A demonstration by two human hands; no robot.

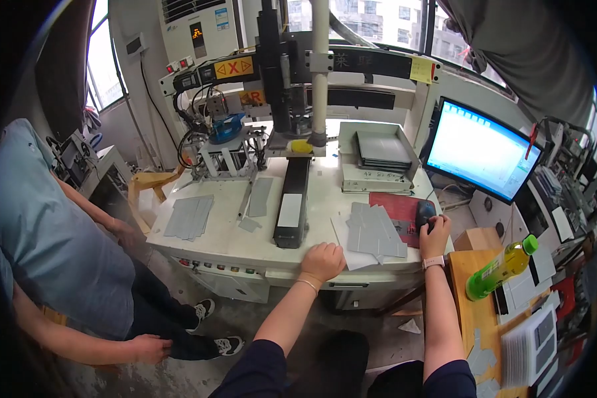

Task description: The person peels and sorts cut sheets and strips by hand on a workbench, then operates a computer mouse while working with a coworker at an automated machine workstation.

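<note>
My right hand (435, 236) rests over a black computer mouse (425, 213), which sits on a red mouse pad (393, 211). My left hand (323, 261) is closed at the front edge of the white machine table (245, 249); whether anything is inside its fingers is hidden. Grey flat sheets (373, 233) lie overlapping between my two hands, partly on the pad. Just left of my left hand, a long black fixture (292, 209) carries a light rectangular piece (290, 210) on top. A lit monitor (482, 149) stands beyond my right hand.
Another person (69, 232) stands at the left, hands lowered. The machine's black vertical head (272, 73) rises over the table. A tray (377, 152) holds dark plates at the back. More grey sheets (189, 217) lie left. A green-capped bottle (501, 268) stands on the wooden table (467, 312) at right.
</note>
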